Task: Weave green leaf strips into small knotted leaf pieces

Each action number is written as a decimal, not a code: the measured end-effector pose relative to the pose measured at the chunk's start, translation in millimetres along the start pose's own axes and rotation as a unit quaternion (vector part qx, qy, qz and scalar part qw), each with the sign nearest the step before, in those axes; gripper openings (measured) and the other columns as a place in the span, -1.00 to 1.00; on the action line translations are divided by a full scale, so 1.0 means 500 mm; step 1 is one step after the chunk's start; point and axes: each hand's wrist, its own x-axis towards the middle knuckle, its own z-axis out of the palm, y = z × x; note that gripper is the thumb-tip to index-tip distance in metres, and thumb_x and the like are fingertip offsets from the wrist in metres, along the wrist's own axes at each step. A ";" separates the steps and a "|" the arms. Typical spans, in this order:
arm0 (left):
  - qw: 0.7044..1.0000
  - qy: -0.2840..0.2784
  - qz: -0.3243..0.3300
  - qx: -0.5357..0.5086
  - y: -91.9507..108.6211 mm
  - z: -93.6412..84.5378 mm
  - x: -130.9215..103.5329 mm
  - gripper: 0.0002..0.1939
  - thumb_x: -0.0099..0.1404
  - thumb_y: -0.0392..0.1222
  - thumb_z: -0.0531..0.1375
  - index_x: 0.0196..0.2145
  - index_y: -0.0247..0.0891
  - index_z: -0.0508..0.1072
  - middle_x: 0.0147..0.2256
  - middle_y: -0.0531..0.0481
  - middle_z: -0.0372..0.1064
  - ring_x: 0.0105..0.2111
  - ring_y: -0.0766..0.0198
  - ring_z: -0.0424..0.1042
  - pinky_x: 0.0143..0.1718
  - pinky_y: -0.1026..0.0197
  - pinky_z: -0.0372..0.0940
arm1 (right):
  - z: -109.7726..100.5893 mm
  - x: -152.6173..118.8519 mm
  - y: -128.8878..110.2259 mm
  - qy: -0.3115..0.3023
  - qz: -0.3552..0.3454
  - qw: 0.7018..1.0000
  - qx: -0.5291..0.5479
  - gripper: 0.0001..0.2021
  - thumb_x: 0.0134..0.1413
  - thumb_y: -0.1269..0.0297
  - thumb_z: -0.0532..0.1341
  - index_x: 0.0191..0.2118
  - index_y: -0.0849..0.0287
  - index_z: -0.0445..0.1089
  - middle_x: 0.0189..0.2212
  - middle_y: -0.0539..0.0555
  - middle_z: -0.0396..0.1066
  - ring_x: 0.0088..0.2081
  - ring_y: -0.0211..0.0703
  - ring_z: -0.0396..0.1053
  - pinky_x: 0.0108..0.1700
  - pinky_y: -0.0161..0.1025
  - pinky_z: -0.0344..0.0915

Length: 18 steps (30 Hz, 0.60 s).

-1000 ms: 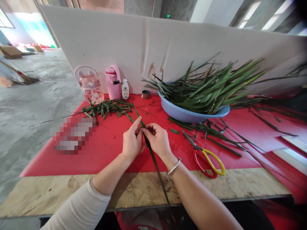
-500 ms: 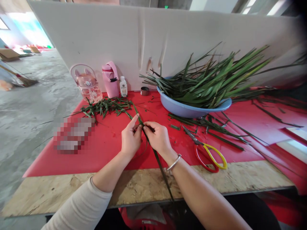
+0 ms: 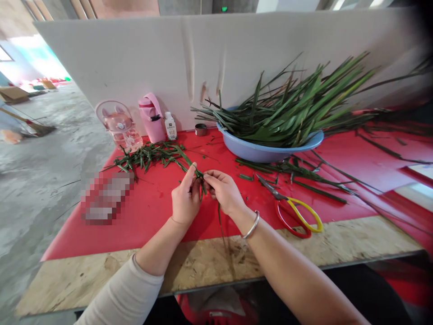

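Above the red sheet (image 3: pixel 149 225), my left hand (image 3: pixel 185 196) pinches a green leaf strip (image 3: pixel 183 155) between thumb and fingers. My right hand (image 3: pixel 223 188) is closed on the same strip, its fingertips close to the left ones. The leaf is folded or knotted where the hands meet; its exact shape is partly hidden by the fingers. One thin end hangs below my right hand, over the board's edge. Scissors (image 3: pixel 279 197) with one red and one yellow handle lie to the right of my hands. Short leaf pieces (image 3: pixel 147 155) are heaped beyond my left hand.
A blue basin (image 3: pixel 267 151) piled with long green leaves (image 3: pixel 304 108) stands at the back right. Loose strips lie before it. At the back left are a clear pink jug (image 3: pixel 125 133), a pink bottle holder (image 3: pixel 152 122), a small white bottle (image 3: pixel 170 126) and a round tin (image 3: pixel 200 130).
The strip's long tail, which ran straight down toward the board's front edge, now hangs differently and blurred below my right hand. The leaf between my fingers looks more bunched. The view has shifted slightly.
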 end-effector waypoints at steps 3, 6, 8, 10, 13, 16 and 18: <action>1.000 -0.004 -0.006 -0.001 0.001 -0.002 -0.002 -0.52 0.26 -0.22 0.05 0.14 -0.23 0.17 -0.39 0.02 0.45 -0.49 0.43 0.37 -0.40 0.39 0.26 | -0.005 0.003 -0.003 -0.020 0.034 0.998 0.041 -0.78 -0.23 0.19 0.27 -0.53 0.21 0.26 -0.73 -0.16 0.10 -0.71 -0.47 -0.07 -0.68 -0.42 -0.23; 1.000 -0.009 -0.016 0.000 0.005 -0.005 -0.004 -0.52 0.26 -0.21 0.05 0.14 -0.24 0.18 -0.37 0.01 0.45 -0.50 0.43 0.36 -0.41 0.39 0.26 | -0.012 0.007 -0.003 -0.036 0.059 0.996 0.054 -0.73 -0.28 0.16 0.30 -0.56 0.20 0.23 -0.74 -0.17 0.10 -0.74 -0.49 -0.11 -0.70 -0.43 -0.27; 1.000 -0.011 -0.023 -0.005 0.009 -0.006 -0.005 -0.53 0.26 -0.20 0.05 0.13 -0.25 0.20 -0.38 0.01 0.45 -0.51 0.43 0.35 -0.42 0.39 0.25 | -0.015 0.008 -0.002 -0.031 0.068 0.996 0.043 -0.71 -0.29 0.16 0.32 -0.58 0.20 0.20 -0.74 -0.17 0.11 -0.75 -0.50 -0.11 -0.71 -0.44 -0.26; 0.999 -0.010 -0.029 -0.019 0.013 -0.006 -0.004 -0.54 0.25 -0.19 0.07 0.11 -0.25 0.23 -0.40 0.02 0.44 -0.52 0.42 0.34 -0.41 0.38 0.26 | -0.015 0.009 0.001 -0.018 0.071 0.997 0.024 -0.69 -0.31 0.16 0.32 -0.61 0.20 0.17 -0.74 -0.16 0.13 -0.75 -0.50 -0.10 -0.72 -0.44 -0.25; 0.994 -0.019 -0.066 -0.081 0.019 -0.005 0.003 -0.52 0.22 -0.19 0.09 0.11 -0.23 0.24 -0.49 0.08 0.40 -0.57 0.44 0.30 -0.46 0.39 0.25 | -0.013 0.011 0.004 -0.005 0.061 0.998 -0.005 -0.68 -0.29 0.13 0.32 -0.60 0.19 0.17 -0.73 -0.13 0.20 -0.76 -0.48 -0.04 -0.74 -0.44 -0.20; 0.972 -0.008 -0.144 -0.183 0.021 -0.007 0.018 -0.44 0.20 -0.17 0.12 0.16 -0.20 0.14 -0.49 0.09 0.41 -0.68 0.51 0.19 -0.60 0.43 0.20 | -0.019 0.017 0.002 0.000 0.024 0.999 -0.031 -0.65 -0.19 -0.01 0.25 -0.56 0.20 0.25 -0.68 -0.05 0.30 -0.72 -0.40 0.12 -0.71 -0.42 -0.01; 0.949 0.015 -0.188 -0.251 0.019 -0.012 0.030 -0.39 0.18 -0.16 0.15 0.18 -0.17 0.10 -0.42 0.03 0.45 -0.74 0.55 0.12 -0.70 0.45 0.12 | -0.030 0.024 -0.003 0.037 -0.016 0.998 -0.050 -0.61 -0.12 -0.08 0.19 -0.52 0.22 0.30 -0.66 -0.01 0.33 -0.69 -0.37 0.17 -0.68 -0.41 0.04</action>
